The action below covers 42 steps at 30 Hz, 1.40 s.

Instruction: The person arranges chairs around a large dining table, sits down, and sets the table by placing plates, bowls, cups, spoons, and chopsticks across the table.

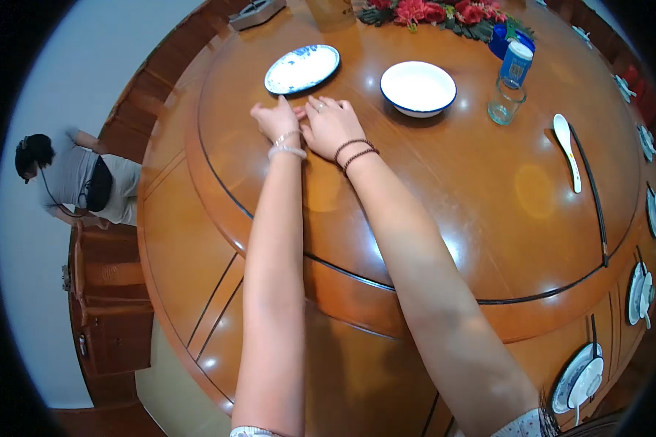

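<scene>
Both arms reach forward over the raised round wooden top. My left hand is just below the oval blue-and-white plate, very close to its near rim; whether it touches the plate is hard to tell. Its fingers are partly bent and apart, with nothing visible in them. Beside it, my right hand lies palm down, fingers loosely stretched and slightly bent, holding nothing. The two hands nearly meet at the thumbs. Right of them stands a white bowl with a dark blue rim.
A clear glass, a blue-and-white bottle, a white spoon and black chopsticks sit to the right. Red flowers lie at the back. Place settings line the right edge. A person bends at far left.
</scene>
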Each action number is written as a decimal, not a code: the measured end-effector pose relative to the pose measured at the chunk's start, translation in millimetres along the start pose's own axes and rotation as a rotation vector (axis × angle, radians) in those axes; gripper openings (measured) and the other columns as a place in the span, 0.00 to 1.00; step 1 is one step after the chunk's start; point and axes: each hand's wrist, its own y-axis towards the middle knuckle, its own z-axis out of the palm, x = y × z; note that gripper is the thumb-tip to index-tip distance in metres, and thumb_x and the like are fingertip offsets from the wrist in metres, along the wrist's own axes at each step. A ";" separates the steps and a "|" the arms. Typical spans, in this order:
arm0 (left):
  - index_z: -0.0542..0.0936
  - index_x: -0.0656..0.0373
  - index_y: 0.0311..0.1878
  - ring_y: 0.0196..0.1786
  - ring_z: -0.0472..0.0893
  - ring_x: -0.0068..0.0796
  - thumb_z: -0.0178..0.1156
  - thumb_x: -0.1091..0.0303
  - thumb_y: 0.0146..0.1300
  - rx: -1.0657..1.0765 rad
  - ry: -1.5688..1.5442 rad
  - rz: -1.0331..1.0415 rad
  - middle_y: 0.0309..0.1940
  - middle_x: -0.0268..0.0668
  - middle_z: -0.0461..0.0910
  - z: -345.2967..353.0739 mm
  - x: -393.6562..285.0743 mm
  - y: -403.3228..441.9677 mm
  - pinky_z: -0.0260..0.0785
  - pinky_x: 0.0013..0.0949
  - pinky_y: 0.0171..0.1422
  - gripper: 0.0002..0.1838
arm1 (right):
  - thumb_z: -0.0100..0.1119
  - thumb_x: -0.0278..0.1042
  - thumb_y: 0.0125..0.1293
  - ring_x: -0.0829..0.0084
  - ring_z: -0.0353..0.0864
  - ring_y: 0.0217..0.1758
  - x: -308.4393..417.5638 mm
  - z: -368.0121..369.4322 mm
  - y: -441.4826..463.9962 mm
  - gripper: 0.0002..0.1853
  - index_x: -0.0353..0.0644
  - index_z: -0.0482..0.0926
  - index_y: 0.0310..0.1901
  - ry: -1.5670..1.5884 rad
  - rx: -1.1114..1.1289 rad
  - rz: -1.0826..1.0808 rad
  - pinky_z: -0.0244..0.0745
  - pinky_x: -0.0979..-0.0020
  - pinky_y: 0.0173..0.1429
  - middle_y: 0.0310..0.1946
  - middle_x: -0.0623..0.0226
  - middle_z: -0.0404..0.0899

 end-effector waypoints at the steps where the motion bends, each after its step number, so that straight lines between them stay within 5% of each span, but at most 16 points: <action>1: 0.54 0.70 0.55 0.26 0.80 0.36 0.54 0.74 0.58 0.015 0.005 0.000 0.33 0.51 0.73 -10.2 1.3 -10.7 0.76 0.33 0.27 0.26 | 0.47 0.43 0.58 0.69 0.63 0.62 0.9 -2.2 -2.4 0.23 0.39 0.71 0.52 -0.013 0.008 -0.036 0.57 0.66 0.60 0.57 0.60 0.68; 7: 0.60 0.63 0.55 0.32 0.71 0.20 0.55 0.69 0.61 0.294 -0.038 -0.008 0.33 0.34 0.73 -140.6 -25.3 -153.9 0.66 0.22 0.35 0.22 | 0.46 0.38 0.60 0.57 0.61 0.63 37.9 -32.9 -100.9 0.24 0.29 0.67 0.53 -0.040 -0.014 -0.212 0.52 0.61 0.67 0.57 0.51 0.65; 10: 0.62 0.63 0.53 0.34 0.69 0.20 0.52 0.73 0.62 0.288 -0.122 -0.017 0.33 0.33 0.70 -208.9 -47.7 -279.3 0.63 0.22 0.37 0.17 | 0.43 0.42 0.63 0.60 0.53 0.67 74.1 -80.2 -191.7 0.27 0.30 0.62 0.58 0.013 0.183 -0.235 0.46 0.62 0.69 0.62 0.53 0.58; 12: 0.63 0.61 0.51 0.35 0.69 0.20 0.51 0.76 0.62 0.201 0.090 -0.078 0.33 0.31 0.68 -248.5 -66.5 -368.8 0.63 0.23 0.37 0.15 | 0.41 0.45 0.64 0.63 0.48 0.69 83.5 -105.0 -221.3 0.29 0.31 0.59 0.60 -0.011 0.273 -0.207 0.42 0.63 0.71 0.64 0.56 0.54; 15: 0.66 0.61 0.46 0.28 0.70 0.20 0.49 0.76 0.62 0.262 -0.058 -0.406 0.24 0.30 0.68 -291.8 -81.6 -477.7 0.64 0.24 0.33 0.10 | 0.47 0.47 0.61 0.64 0.44 0.71 92.5 -119.0 -246.2 0.33 0.32 0.55 0.62 0.102 0.282 -0.167 0.39 0.64 0.71 0.66 0.57 0.50; 19: 0.70 0.64 0.46 0.24 0.71 0.17 0.51 0.76 0.61 0.720 0.117 -0.474 0.20 0.30 0.70 -320.9 -102.1 -551.1 0.65 0.21 0.29 0.10 | 0.50 0.48 0.59 0.65 0.41 0.71 95.3 -136.8 -251.8 0.36 0.33 0.54 0.63 -0.004 0.354 -0.142 0.38 0.64 0.71 0.67 0.57 0.47; 22: 0.78 0.66 0.36 0.28 0.79 0.26 0.54 0.75 0.58 0.858 0.308 0.031 0.27 0.41 0.79 -311.7 -120.7 -526.6 0.70 0.27 0.34 0.06 | 0.51 0.49 0.59 0.60 0.46 0.70 105.8 -168.5 -264.1 0.35 0.32 0.57 0.61 -0.005 0.476 -0.080 0.44 0.64 0.70 0.65 0.53 0.51; 24: 0.77 0.68 0.36 0.33 0.80 0.31 0.53 0.75 0.58 0.823 0.351 -0.012 0.31 0.44 0.80 -307.9 -116.1 -496.9 0.70 0.30 0.41 0.07 | 0.49 0.48 0.62 0.55 0.54 0.66 106.0 -204.2 -283.4 0.32 0.31 0.59 0.60 0.392 0.754 -0.011 0.49 0.64 0.69 0.62 0.50 0.57; 26: 0.78 0.69 0.36 0.32 0.79 0.31 0.52 0.74 0.59 0.706 0.418 -0.100 0.29 0.45 0.80 -298.4 -110.8 -469.3 0.70 0.31 0.39 0.08 | 0.50 0.45 0.62 0.57 0.65 0.59 92.1 -252.0 -328.9 0.25 0.35 0.66 0.56 0.614 0.493 0.003 0.60 0.63 0.63 0.56 0.52 0.67; 27: 0.78 0.69 0.35 0.27 0.77 0.28 0.53 0.73 0.60 0.662 0.432 0.103 0.26 0.43 0.79 -287.9 -114.8 -460.0 0.69 0.29 0.34 0.08 | 0.51 0.41 0.62 0.58 0.69 0.55 83.5 -284.1 -351.5 0.20 0.38 0.70 0.52 0.605 0.376 0.014 0.65 0.64 0.58 0.52 0.55 0.71; 29: 0.78 0.69 0.32 0.20 0.70 0.19 0.54 0.73 0.59 0.715 0.445 0.102 0.17 0.36 0.75 -263.5 -134.7 -457.9 0.62 0.26 0.24 0.07 | 0.52 0.35 0.60 0.61 0.74 0.47 48.8 -327.0 -405.7 0.11 0.40 0.76 0.41 0.602 0.276 0.162 0.68 0.66 0.53 0.40 0.59 0.77; 32: 0.78 0.67 0.28 0.19 0.71 0.24 0.55 0.72 0.59 0.750 0.376 0.175 0.16 0.38 0.73 -217.5 -134.8 -491.8 0.62 0.29 0.24 0.08 | 0.58 0.31 0.56 0.67 0.77 0.32 -6.8 -411.4 -480.9 0.06 0.39 0.78 0.32 0.460 0.069 0.431 0.71 0.71 0.38 0.29 0.63 0.79; 35: 0.76 0.64 0.23 0.21 0.74 0.39 0.54 0.66 0.60 1.049 0.493 0.155 0.18 0.43 0.73 -164.0 -140.6 -554.9 0.64 0.33 0.27 0.13 | 0.57 0.32 0.57 0.68 0.76 0.27 -67.3 -482.7 -544.0 0.10 0.37 0.76 0.22 0.297 -0.035 0.656 0.69 0.72 0.32 0.23 0.61 0.77; 38: 0.77 0.63 0.34 0.23 0.76 0.39 0.52 0.62 0.61 1.047 0.511 0.127 0.19 0.42 0.75 -113.6 -139.0 -634.4 0.66 0.35 0.28 0.13 | 0.54 0.32 0.59 0.69 0.76 0.26 -127.6 -504.9 -590.9 0.13 0.35 0.73 0.20 0.267 -0.096 0.840 0.68 0.72 0.31 0.22 0.61 0.76; 40: 0.69 0.62 0.51 0.24 0.77 0.39 0.51 0.58 0.62 0.944 0.596 -0.008 0.21 0.41 0.76 -90.9 -143.8 -685.2 0.66 0.38 0.30 0.20 | 0.54 0.33 0.58 0.64 0.77 0.31 -166.7 -489.8 -618.8 0.09 0.35 0.72 0.35 0.352 -0.094 0.736 0.71 0.69 0.36 0.30 0.57 0.77; 42: 0.64 0.62 0.55 0.25 0.77 0.39 0.51 0.57 0.62 0.879 0.657 -0.107 0.21 0.41 0.77 -77.3 -147.0 -724.1 0.67 0.38 0.30 0.24 | 0.56 0.36 0.56 0.58 0.77 0.37 -179.0 -474.3 -633.0 0.19 0.35 0.67 0.47 0.422 0.067 0.730 0.72 0.64 0.40 0.37 0.53 0.76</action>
